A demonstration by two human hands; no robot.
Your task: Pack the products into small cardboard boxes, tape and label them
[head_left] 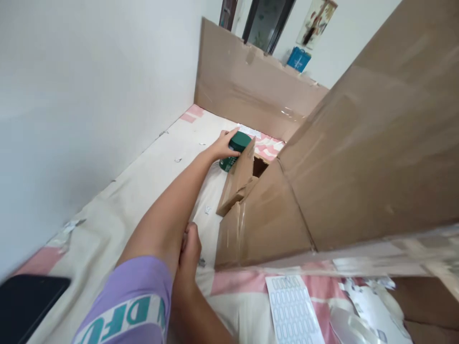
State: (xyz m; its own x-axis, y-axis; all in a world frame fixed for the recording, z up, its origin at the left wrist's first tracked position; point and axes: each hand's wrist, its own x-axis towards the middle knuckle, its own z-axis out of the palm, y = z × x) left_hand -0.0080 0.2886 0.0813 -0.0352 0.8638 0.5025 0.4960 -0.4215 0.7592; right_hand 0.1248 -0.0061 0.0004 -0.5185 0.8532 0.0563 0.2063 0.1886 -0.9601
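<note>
My left hand reaches far forward and wraps over the lid of a dark green jar that stands on the pale sheet. The jar sits right against the flap of a small open cardboard box. My right hand rests low on the sheet beside my left upper arm, its fingers stretched out and partly hidden by that arm, with nothing visible in it. A purple sleeve with green lettering covers my left shoulder.
A large cardboard box fills the right side, close to the camera. A cardboard panel stands at the back and a white wall runs along the left. A white sticker sheet lies near me, with a black device at bottom left.
</note>
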